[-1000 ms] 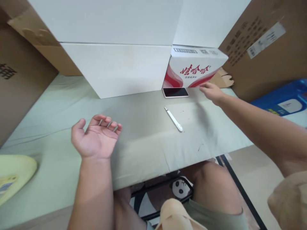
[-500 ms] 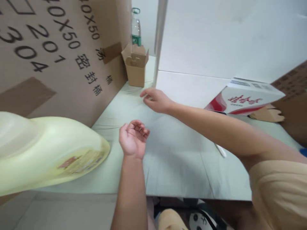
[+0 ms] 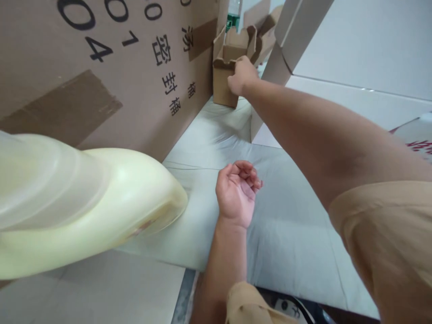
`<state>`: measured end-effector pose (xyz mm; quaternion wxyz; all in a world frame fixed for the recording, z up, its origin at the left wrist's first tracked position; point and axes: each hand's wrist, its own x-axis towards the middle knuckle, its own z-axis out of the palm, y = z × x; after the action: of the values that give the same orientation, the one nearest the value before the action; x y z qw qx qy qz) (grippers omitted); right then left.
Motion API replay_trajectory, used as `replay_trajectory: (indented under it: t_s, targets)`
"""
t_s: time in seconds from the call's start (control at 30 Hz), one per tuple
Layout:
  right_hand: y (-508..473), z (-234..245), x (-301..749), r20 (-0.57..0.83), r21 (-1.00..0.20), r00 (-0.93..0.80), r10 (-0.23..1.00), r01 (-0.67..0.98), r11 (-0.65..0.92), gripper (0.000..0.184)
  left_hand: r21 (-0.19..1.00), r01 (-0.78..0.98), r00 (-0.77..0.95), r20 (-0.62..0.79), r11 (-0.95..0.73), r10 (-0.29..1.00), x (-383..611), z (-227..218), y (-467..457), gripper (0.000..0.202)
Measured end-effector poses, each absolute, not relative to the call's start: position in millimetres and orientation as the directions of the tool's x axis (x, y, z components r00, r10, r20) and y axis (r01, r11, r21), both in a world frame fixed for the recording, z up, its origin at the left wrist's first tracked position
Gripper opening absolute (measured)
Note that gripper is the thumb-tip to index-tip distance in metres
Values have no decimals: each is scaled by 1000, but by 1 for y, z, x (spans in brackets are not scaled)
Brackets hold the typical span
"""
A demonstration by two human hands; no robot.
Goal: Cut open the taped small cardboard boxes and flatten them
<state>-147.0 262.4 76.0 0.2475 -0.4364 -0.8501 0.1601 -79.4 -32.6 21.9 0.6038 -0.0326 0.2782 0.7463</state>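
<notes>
Stretched toward the back, my right hand (image 3: pixel 243 77) grips the near right edge of a small open-topped cardboard box (image 3: pixel 224 85). Its thumb lies along the outside and its fingers curl at the rim, partly hidden. The box stands upright on the pale green cloth (image 3: pixel 290 234), flaps raised. My left hand (image 3: pixel 238 193) rests palm up above the cloth, fingers loosely bent and apart, with nothing in it. Left of it is a large pale yellow jug-like container (image 3: pixel 135 180), partly cut off by the frame.
A tall printed carton (image 3: pixel 135 90) lines the left side. White boxes (image 3: pixel 364 49) stand at the right, with a red-and-white box (image 3: pixel 418 137) at the edge. Behind the small box are a green-labelled bottle (image 3: pixel 232 20) and another open cardboard box (image 3: pixel 268 38).
My right hand has reached farther back and taken hold of the small cardboard box. My left hand keeps its palm-up pose. The view has shifted, bringing another open box into sight.
</notes>
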Motion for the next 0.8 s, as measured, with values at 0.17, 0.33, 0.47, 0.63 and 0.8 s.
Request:
replay_trajectory:
  t_s: [0.17, 0.33, 0.47, 0.63, 0.8]
  targets:
    - [186, 76, -126, 283, -418, -524, 803, 686, 595, 13, 534, -813, -490, -414, -231, 767, -83, 18, -45, 29]
    - [105, 78, -36, 384, -471, -594, 707, 533, 703, 14, 768, -527, -809, -321, -365, 493, -82, 7, -54, 17]
    - [50, 72, 74, 519, -658, -473, 712, 310, 686, 11, 837, -210, -970, -112, -506, 217, -91, 3, -51, 7]
    - [-8, 57, 186, 641, -621, -311, 702, 328, 712, 29, 818, -163, -946, 29, -552, 322, -82, 3, -35, 21]
    - [-33, 34, 229, 677, -572, -233, 698, 429, 699, 25, 791, -163, -687, 338, -589, 644, -36, 6, -25, 43]
